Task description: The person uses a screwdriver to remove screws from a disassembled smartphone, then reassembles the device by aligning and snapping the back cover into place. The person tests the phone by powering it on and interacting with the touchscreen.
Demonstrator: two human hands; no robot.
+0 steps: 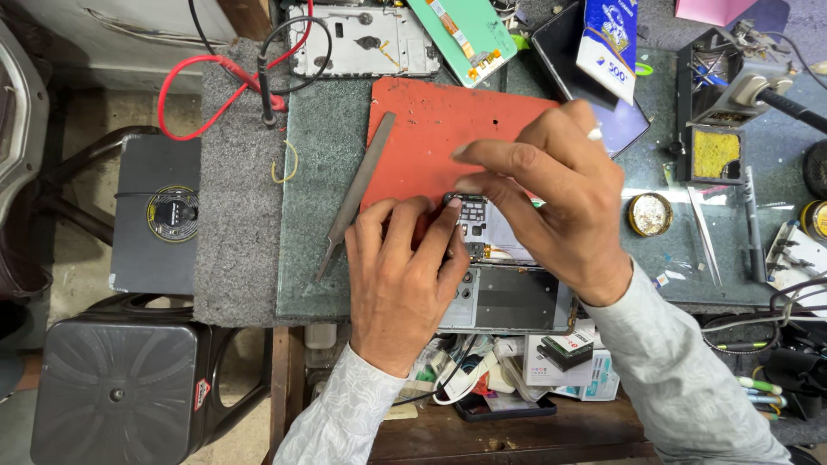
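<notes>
A green-grey table [332, 172] is seen from above, with a red mat [431, 129] laid near its far edge. A strip of grey carpet [237, 189] covers the left edge of the table. A dark stool [116, 387] and a dark box [155, 215] are seen on the floor to the left.

An opened phone [508, 293] is laid at the near edge of the table, partly on the red mat. Its top end is hidden under both hands. The left hand [401, 275] is laid on the phone's left corner, with its fingers [448, 224] pressed together on the dark part there. The right hand [551, 185] is held above the phone's top end, and its fingers [482, 155] are curled close together. What is pinched in them, if anything, cannot be made out.

A long metal file [357, 194] is laid on the left edge of the mat. Tweezers [705, 231] and a small round tin [649, 213] are set at the right side.

A blue and white packet [610, 39] is seen at the far edge. White and green boxes [564, 357] are piled below the near edge. A pink shape [715, 10] is cut off at the far right corner.
</notes>
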